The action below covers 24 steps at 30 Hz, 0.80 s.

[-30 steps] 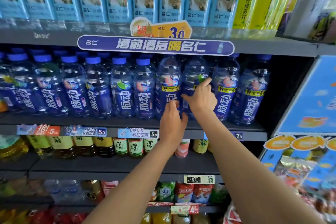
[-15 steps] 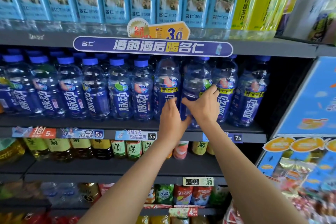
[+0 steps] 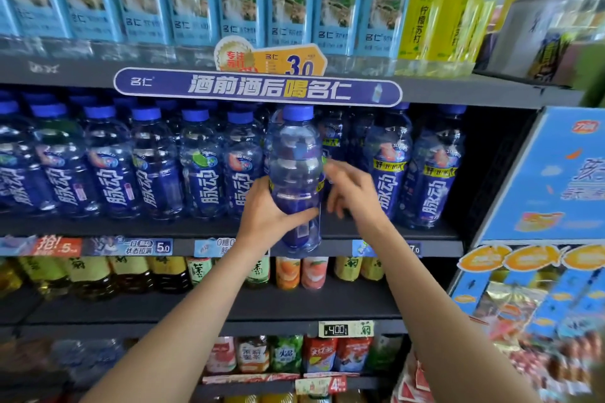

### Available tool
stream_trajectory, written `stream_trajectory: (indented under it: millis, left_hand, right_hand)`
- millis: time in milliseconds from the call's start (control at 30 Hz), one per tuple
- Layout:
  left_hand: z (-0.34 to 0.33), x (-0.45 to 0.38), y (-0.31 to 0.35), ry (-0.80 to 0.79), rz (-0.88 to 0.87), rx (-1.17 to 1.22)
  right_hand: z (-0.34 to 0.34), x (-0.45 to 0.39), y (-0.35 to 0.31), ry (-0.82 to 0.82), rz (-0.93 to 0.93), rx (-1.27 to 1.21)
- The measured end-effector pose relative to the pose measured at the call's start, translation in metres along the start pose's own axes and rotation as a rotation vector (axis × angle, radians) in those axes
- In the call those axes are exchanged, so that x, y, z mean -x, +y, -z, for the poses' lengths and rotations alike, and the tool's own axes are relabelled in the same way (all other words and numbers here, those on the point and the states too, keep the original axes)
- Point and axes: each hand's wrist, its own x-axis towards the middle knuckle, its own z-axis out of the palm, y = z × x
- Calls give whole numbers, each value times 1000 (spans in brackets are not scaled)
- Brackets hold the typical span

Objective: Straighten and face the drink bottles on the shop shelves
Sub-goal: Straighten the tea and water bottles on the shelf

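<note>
Left hand (image 3: 266,216) gripped a blue bottle (image 3: 296,180) low on its body, holding it upright, out in front of the shelf (image 3: 209,229) edge, its label turned away. Right hand (image 3: 352,190) was just beside the bottle, fingers loosely spread, holding nothing; blurred. Row of bottles (image 3: 157,167) stood on the shelf either side, labels mostly forward.

Dark grey metal shelving (image 3: 491,93), a blue cardboard display stand (image 3: 543,173) at right, bright even light.
</note>
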Motion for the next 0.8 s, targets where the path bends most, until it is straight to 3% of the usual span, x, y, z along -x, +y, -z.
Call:
stream_trajectory:
  millis: [67, 133, 200, 333, 433, 600, 800]
  left_hand:
    - [9, -3, 4, -75, 10, -54]
    - [15, -6, 12, -144, 26, -77]
    - [19, -9, 15, -160, 33, -72]
    - [23, -15, 12, -203, 32, -30]
    - [24, -18, 7, -220, 35, 2]
    - [26, -23, 0, -236, 44, 15]
    - [30, -25, 0, -283, 40, 57]
  right_hand:
    - [2, -19, 2, 248, -34, 35]
    - [1, -42, 7, 371, -4, 387]
    - [-4, -65, 6, 339, -8, 601]
    - [-15, -96, 3, 318, -92, 754]
    - [-20, -111, 1, 308, -154, 798]
    - [-25, -126, -4, 443, -167, 754]
    - [-21, -116, 8, 474, -59, 674]
